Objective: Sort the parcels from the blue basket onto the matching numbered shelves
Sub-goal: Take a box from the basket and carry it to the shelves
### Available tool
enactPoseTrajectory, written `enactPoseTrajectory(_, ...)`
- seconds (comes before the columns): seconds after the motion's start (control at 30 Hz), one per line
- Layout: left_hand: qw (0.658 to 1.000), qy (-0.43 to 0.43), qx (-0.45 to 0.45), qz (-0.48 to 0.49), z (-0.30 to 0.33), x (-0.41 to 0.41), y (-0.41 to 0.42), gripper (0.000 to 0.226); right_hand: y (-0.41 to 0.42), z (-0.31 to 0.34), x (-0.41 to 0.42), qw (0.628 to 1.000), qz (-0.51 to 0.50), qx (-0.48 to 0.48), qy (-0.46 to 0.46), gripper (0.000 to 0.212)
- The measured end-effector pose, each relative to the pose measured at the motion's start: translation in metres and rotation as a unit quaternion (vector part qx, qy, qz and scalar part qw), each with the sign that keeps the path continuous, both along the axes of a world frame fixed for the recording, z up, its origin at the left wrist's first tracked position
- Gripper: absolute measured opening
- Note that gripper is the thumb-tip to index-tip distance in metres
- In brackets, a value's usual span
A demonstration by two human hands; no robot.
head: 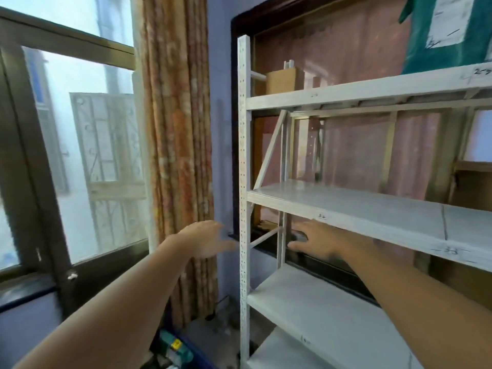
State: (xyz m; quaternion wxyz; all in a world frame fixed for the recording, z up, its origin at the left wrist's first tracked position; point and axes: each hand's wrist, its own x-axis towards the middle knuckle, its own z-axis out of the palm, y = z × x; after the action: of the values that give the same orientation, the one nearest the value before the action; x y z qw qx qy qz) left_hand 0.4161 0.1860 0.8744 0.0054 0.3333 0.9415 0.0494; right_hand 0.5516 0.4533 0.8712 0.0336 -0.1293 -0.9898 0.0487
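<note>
left hand (205, 239): fingers spread, empty, beside rack post (244, 182) | right hand (316, 242): fingers spread, empty, under middle shelf (372, 209) front edge | green parcel (447, 33): top shelf (372, 89), far right | blue basket (186, 352): below, parcels inside, well apart from both hands

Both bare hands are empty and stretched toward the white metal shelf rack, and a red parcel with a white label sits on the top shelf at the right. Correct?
Not quite: the head view shows the labelled parcel is green, not red. Both hands, left and right, are empty, reaching toward the white metal shelf rack.
</note>
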Motion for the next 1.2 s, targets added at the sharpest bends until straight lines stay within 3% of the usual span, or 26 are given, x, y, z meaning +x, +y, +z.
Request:
enactPoseTrajectory(0.23,0.992,-0.041,-0.014,0.115,-0.059,-0.039,-0.100,0.092,-0.067,-0.056,-0.110,0.991,0.107,-0.044,-0.066,0.085)
enactPoseTrajectory(0.4,0.983,-0.061,-0.027,0.173,-0.091,-0.062,-0.138,0.095,-0.092,-0.085,-0.169,0.978,0.175,-0.017,-0.113,0.087)
enactPoseTrajectory(0.83,0.941,-0.153,-0.030,0.302,-0.177,-0.108,-0.129,0.097,-0.083,-0.163,-0.270,0.937,0.296,0.033,-0.183,0.084)
enactPoseTrajectory(1.2,0.925,-0.221,-0.048,0.305,-0.253,-0.193,-0.143,0.099,-0.106,-0.243,-0.364,0.914,0.308,-0.001,-0.262,0.085)
